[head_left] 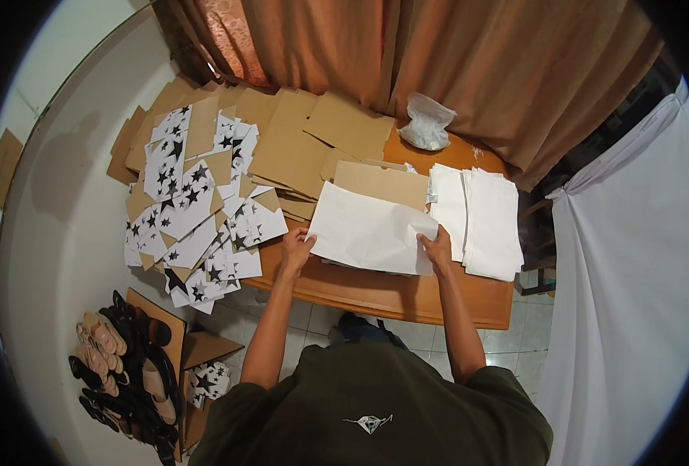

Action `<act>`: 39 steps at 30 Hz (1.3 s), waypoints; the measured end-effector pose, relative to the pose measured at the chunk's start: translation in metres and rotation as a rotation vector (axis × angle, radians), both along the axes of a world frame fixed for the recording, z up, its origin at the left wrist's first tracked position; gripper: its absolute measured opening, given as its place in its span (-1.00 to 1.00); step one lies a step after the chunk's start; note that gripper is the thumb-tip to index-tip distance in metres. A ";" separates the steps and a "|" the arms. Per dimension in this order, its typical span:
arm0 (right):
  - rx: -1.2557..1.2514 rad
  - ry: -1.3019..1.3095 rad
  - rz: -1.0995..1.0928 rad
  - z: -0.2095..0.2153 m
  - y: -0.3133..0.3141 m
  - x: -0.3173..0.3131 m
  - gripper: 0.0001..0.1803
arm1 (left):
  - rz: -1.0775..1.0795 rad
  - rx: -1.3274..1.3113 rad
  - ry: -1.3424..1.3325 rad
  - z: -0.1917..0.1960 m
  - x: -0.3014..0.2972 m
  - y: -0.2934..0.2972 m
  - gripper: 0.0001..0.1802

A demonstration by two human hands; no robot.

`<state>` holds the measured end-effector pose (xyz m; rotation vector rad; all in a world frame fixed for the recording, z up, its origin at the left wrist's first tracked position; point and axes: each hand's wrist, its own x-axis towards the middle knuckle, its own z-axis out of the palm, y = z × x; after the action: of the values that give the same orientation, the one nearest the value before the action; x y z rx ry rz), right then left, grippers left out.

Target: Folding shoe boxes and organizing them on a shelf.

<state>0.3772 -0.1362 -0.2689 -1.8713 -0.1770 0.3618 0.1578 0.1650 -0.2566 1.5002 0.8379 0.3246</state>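
A large white sheet of paper (368, 229) is stretched between my two hands, tilted over the front of the wooden table. My left hand (299, 248) pinches its left edge between thumb and fingers. At the opposite end, my right hand (437, 248) grips the right edge, where the paper creases a little. Behind the sheet shows a flat brown cardboard piece (383, 182), its lower part hidden by the paper. Close to my right hand lie two stacks of white sheets (492, 221).
Flat brown cardboard pieces (286, 144) cover the table's back. White star-printed cards (193, 194) spread in a heap at the left. A clear plastic bag (427, 124) sits at the back right. Shoes and sandals (127, 365) crowd the lower left. Brown curtains (469, 62) hang behind the table (484, 307).
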 end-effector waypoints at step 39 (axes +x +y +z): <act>-0.832 -0.662 0.385 -0.054 0.135 0.043 -0.56 | -1.014 1.271 0.151 -0.033 0.191 0.026 -0.46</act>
<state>0.4204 -0.0011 -0.3227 -2.7378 -0.9629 0.0429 0.3488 0.1912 -0.2896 2.9179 -0.2471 -0.0846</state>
